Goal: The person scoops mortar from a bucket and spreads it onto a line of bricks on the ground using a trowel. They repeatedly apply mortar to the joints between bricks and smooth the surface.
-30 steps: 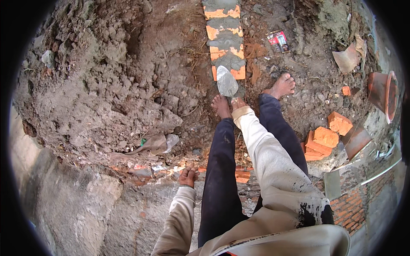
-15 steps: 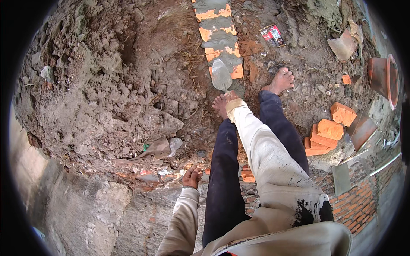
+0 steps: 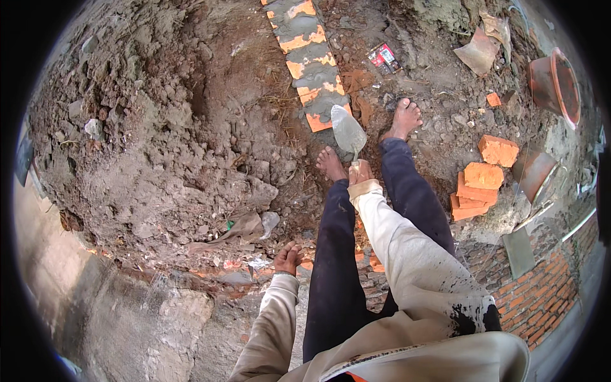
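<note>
My right hand (image 3: 361, 172) is closed round the handle of a trowel (image 3: 347, 129), whose pale grey pointed blade faces away from me. The blade hovers at the near end of a course of orange bricks (image 3: 318, 122), overlapping the last brick in the picture; whether it touches is hard to tell. Patches of grey mortar (image 3: 312, 52) cover much of the bricks' tops. My left hand (image 3: 289, 258) hangs beside my left leg with its fingers curled in, and nothing shows in it. My bare feet stand near the end of the course.
Loose orange bricks (image 3: 478, 184) are piled to the right. Beyond them lie a reddish pot (image 3: 554, 88) on its side and a broken tile piece (image 3: 477, 52). Lumpy soil (image 3: 159, 140) fills the left side. A brick wall (image 3: 541, 296) shows at lower right.
My right hand has drawn the trowel back toward me and slightly right, and its blade is turned more to the left. The view has shifted; my left hand stays curled.
</note>
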The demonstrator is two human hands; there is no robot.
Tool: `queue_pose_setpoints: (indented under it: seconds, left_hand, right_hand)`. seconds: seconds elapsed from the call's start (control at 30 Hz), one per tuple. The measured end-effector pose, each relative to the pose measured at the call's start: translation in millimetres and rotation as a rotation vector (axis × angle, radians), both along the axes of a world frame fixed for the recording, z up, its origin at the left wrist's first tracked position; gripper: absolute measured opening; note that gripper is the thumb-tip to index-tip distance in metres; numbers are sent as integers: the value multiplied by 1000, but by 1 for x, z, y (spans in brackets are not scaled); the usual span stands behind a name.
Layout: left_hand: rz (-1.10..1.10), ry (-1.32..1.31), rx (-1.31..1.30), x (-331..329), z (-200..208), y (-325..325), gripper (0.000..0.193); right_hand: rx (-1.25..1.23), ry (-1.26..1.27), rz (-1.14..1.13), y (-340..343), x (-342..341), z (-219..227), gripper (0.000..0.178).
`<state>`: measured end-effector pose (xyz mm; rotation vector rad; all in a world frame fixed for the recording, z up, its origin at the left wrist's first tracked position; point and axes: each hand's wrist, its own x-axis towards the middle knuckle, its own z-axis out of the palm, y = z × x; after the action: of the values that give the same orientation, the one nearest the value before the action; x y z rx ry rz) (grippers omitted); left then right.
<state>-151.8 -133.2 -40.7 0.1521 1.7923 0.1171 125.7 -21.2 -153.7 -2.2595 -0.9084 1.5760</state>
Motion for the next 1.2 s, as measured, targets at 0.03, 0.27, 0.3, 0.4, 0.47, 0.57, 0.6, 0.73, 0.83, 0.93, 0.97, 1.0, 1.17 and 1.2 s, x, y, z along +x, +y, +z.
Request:
queue_pose_setpoints:
  seconds: [0.03, 0.27, 0.3, 0.4, 0.47, 0.57, 0.6, 0.73, 0.83, 0.93, 0.97, 1.0, 1.17, 1.2]
  left_hand:
    - [-22, -14, 14, 2, 2, 2, 36]
    - [-151, -15, 50, 6, 8, 43, 30]
    - [-124, -32, 67, -4, 6, 42, 29]
    - [-164, -66, 51, -27, 3, 52, 31]
    - [-159, -74, 33, -24, 13, 58, 30]
    - [-224, -53, 48, -37, 25, 48, 27]
    - [-236, -82, 53, -43, 26, 45, 27]
    - [-357, 0, -21, -44, 44, 42, 25]
    - [-372, 23, -27, -58, 39, 38, 23]
    - [-432, 72, -15, -59, 38, 46, 22]
    - [-424, 75, -35, -62, 38, 50, 23]
    - [-407, 46, -13, -71, 35, 46, 25]
    - [-487, 25, 18, -67, 31, 52, 28]
    - [-509, 12, 29, -72, 29, 49, 28]
  right_hand:
    - [-8, -19, -12, -3, 1, 9, 42]
    - [-6, -31, -86, 19, 22, 37, 43]
    - [-5, -10, -83, 21, 20, 40, 43]
    - [-6, 27, -82, 17, 18, 62, 44]
    - [-18, 40, -92, 1, 26, 82, 44]
    - [-53, 44, -101, -41, 52, 123, 45]
    - [-90, 37, -108, -62, 68, 134, 45]
    - [37, -40, -236, -170, 127, 155, 53]
    - [-163, -205, -213, -258, 161, 173, 51]
    - [-275, -305, -190, -329, 174, 198, 57]
    - [-295, -277, -220, -341, 175, 213, 57]
    - [-368, -259, -255, -355, 172, 222, 56]
    - [-573, -251, -224, -459, 124, 214, 55]
    - [-553, -243, -202, -473, 114, 210, 56]
